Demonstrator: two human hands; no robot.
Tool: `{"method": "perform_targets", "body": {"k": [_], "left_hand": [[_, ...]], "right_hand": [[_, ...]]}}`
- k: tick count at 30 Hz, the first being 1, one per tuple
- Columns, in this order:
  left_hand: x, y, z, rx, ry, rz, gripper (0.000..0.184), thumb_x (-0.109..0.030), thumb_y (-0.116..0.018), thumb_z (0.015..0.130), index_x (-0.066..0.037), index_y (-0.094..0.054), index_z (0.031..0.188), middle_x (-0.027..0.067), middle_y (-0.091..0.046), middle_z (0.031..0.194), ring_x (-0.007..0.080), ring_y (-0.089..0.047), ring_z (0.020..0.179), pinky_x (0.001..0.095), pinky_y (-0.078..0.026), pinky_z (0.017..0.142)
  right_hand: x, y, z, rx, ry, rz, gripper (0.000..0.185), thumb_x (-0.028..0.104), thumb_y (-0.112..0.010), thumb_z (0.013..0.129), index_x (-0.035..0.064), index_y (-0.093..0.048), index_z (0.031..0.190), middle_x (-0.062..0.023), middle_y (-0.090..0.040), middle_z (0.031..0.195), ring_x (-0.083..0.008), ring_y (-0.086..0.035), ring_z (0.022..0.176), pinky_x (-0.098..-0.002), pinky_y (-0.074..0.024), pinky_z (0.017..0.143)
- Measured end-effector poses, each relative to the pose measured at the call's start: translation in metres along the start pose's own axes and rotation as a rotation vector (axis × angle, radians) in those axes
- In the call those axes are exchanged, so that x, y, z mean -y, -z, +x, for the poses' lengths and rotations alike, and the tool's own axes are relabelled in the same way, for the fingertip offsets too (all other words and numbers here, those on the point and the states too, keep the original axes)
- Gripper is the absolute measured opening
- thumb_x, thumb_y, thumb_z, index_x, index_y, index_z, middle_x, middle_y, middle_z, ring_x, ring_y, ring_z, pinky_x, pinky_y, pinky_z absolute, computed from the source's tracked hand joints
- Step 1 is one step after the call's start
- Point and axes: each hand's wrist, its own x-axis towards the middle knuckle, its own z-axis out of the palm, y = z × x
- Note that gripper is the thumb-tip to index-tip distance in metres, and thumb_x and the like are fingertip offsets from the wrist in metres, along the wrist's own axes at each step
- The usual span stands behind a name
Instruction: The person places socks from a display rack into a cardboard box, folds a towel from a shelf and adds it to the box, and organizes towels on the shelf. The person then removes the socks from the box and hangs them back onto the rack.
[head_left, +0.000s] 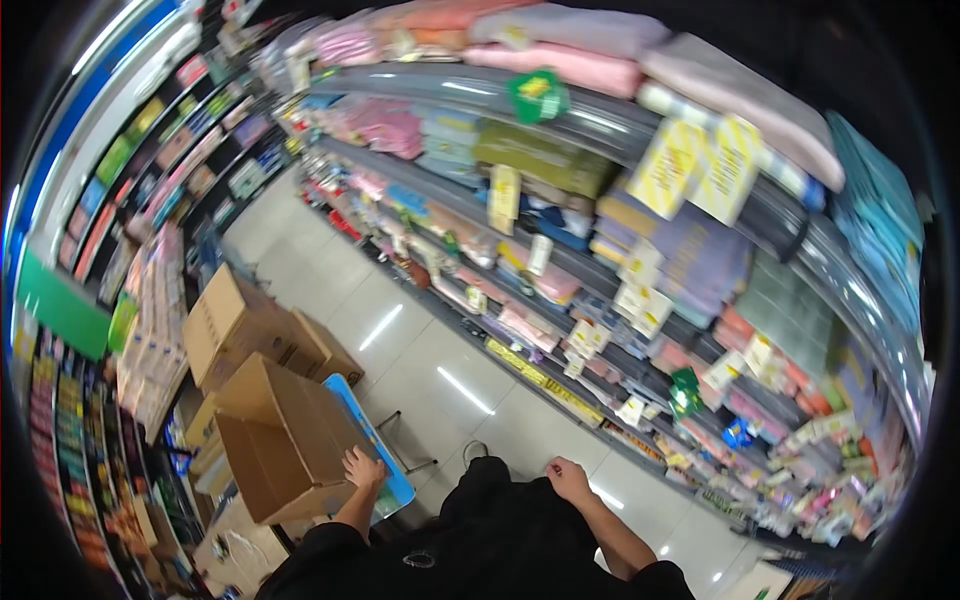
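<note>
An open, apparently empty cardboard box [290,430] stands at the lower left, over a blue-rimmed tray or stand [398,487]. My left hand [362,467] is at the box's right side with its fingers spread, holding nothing. To the right, my right hand [568,478] hangs in front of my dark clothing with its fingers curled; whether something small is inside cannot be made out.
More cardboard boxes [225,315] stand behind the open one. A long shelf of folded towels [700,255] with price tags runs along the right. Pink packages [155,320] are stacked at the left. Tiled floor [345,285] lies between the shelves.
</note>
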Motion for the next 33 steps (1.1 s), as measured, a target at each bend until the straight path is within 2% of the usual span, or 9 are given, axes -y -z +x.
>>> {"method": "perform_targets", "body": {"k": [2, 6, 7, 10, 12, 14, 19, 22, 33], "left_hand": [[0.014, 0.005, 0.0, 0.004, 0.058, -0.103, 0.081, -0.024, -0.072, 0.08, -0.012, -0.027, 0.147, 0.0172, -0.023, 0.158, 0.0376, -0.022, 0.146, 0.0594, -0.03, 0.111], [0.027, -0.008, 0.017, -0.005, 0.162, -0.306, 0.082, -0.023, -0.072, 0.08, -0.01, -0.027, 0.147, 0.0198, -0.021, 0.158, 0.0393, -0.023, 0.145, 0.0597, -0.033, 0.11], [0.023, -0.013, 0.023, -0.011, 0.167, -0.343, 0.083, -0.022, -0.072, 0.08, -0.009, -0.026, 0.147, 0.0205, -0.021, 0.158, 0.0398, -0.023, 0.145, 0.0596, -0.033, 0.11], [0.006, -0.016, 0.045, 0.04, 0.242, -0.456, 0.085, -0.021, -0.071, 0.079, -0.009, -0.023, 0.149, 0.0204, -0.017, 0.159, 0.0405, -0.021, 0.145, 0.0596, -0.032, 0.11], [-0.008, -0.015, 0.065, 0.105, 0.372, -0.437, 0.088, -0.02, -0.071, 0.079, -0.011, -0.021, 0.15, 0.0186, -0.013, 0.161, 0.0398, -0.017, 0.147, 0.0601, -0.03, 0.111], [-0.022, -0.002, 0.091, 0.159, 0.419, -0.554, 0.089, -0.02, -0.07, 0.079, -0.013, -0.019, 0.152, 0.0164, -0.007, 0.162, 0.0383, -0.013, 0.148, 0.0606, -0.028, 0.112], [-0.05, 0.023, 0.159, 0.199, 0.571, -0.733, 0.091, -0.019, -0.067, 0.08, -0.011, -0.014, 0.154, 0.0203, -0.005, 0.162, 0.0444, -0.009, 0.148, 0.0566, -0.017, 0.119], [-0.062, 0.041, 0.198, 0.127, 0.652, -0.815, 0.095, -0.017, -0.068, 0.08, -0.013, -0.01, 0.155, 0.0188, -0.002, 0.163, 0.0439, -0.007, 0.148, 0.057, -0.016, 0.12], [-0.079, 0.062, 0.317, 0.126, 0.787, -0.893, 0.098, -0.018, -0.069, 0.082, -0.015, -0.005, 0.157, 0.014, 0.001, 0.164, 0.0439, -0.004, 0.149, 0.0588, -0.016, 0.119]], "right_hand": [[0.011, -0.012, 0.017, 0.094, 0.036, -0.042, 0.019, 0.022, -0.061, 0.089, 0.0044, -0.069, 0.093, -0.0139, -0.072, 0.085, -0.0296, -0.071, 0.079, -0.038, -0.0549, 0.072], [0.031, -0.045, 0.056, 0.287, 0.115, -0.196, 0.023, 0.023, -0.055, 0.092, 0.0055, -0.068, 0.097, -0.0132, -0.072, 0.086, -0.0309, -0.07, 0.082, -0.0398, -0.0547, 0.075], [0.042, -0.05, 0.067, 0.366, 0.105, -0.16, 0.025, 0.026, -0.053, 0.093, 0.006, -0.067, 0.1, -0.0207, -0.07, 0.093, -0.0403, -0.066, 0.091, -0.0484, -0.0521, 0.081], [0.082, -0.081, 0.101, 0.411, 0.123, -0.239, 0.025, 0.025, -0.054, 0.092, 0.0062, -0.067, 0.1, -0.0202, -0.07, 0.094, -0.0405, -0.066, 0.091, -0.048, -0.0524, 0.081], [0.11, -0.109, 0.125, 0.41, 0.161, -0.286, 0.027, 0.027, -0.054, 0.092, 0.0065, -0.068, 0.102, -0.0196, -0.071, 0.095, -0.0404, -0.066, 0.092, -0.0474, -0.0527, 0.082], [0.139, -0.142, 0.147, 0.403, 0.213, -0.243, 0.026, 0.028, -0.056, 0.093, 0.0055, -0.068, 0.102, -0.0142, -0.072, 0.093, -0.0315, -0.07, 0.088, -0.0403, -0.0545, 0.079], [0.242, -0.205, 0.179, 0.512, 0.362, -0.314, 0.029, 0.029, -0.057, 0.093, 0.0035, -0.066, 0.105, -0.0179, -0.071, 0.096, -0.0328, -0.069, 0.09, -0.0407, -0.0539, 0.079], [0.282, -0.237, 0.191, 0.629, 0.398, -0.322, 0.031, 0.03, -0.056, 0.095, 0.0029, -0.065, 0.106, -0.0183, -0.07, 0.095, -0.0341, -0.068, 0.09, -0.0417, -0.0533, 0.079], [0.307, -0.274, 0.275, 0.821, 0.466, -0.463, 0.028, 0.027, -0.052, 0.097, 0.0056, -0.06, 0.112, -0.0202, -0.068, 0.103, -0.0394, -0.065, 0.098, -0.0469, -0.0509, 0.084]]}}
